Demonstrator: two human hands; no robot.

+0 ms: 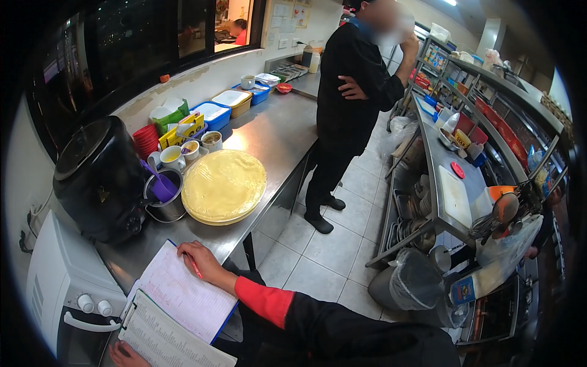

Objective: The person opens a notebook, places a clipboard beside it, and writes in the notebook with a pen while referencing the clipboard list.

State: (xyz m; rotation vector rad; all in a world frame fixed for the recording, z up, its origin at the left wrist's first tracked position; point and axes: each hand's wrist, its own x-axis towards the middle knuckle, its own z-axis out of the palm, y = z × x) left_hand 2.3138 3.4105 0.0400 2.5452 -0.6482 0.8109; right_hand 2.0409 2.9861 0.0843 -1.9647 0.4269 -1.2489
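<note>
An open notebook (192,290) with handwritten pages lies near the counter's front edge. My right hand (203,263), in a red-cuffed black sleeve, rests on its upper page, fingers closed around a red pen (194,264). A clipboard (171,333) with a printed list overlaps the notebook's lower part. At the bottom edge of the view, my left hand (127,355) is partly cut off, its fingers curled at the clipboard's lower left edge.
Beyond the notebook sit a wrapped yellow round stack (224,186), a metal pot (165,196) with a purple scoop, and a black cooker (101,177). A white oven (73,293) stands left. One person (358,92) stands in the aisle; shelving (452,183) lines the right.
</note>
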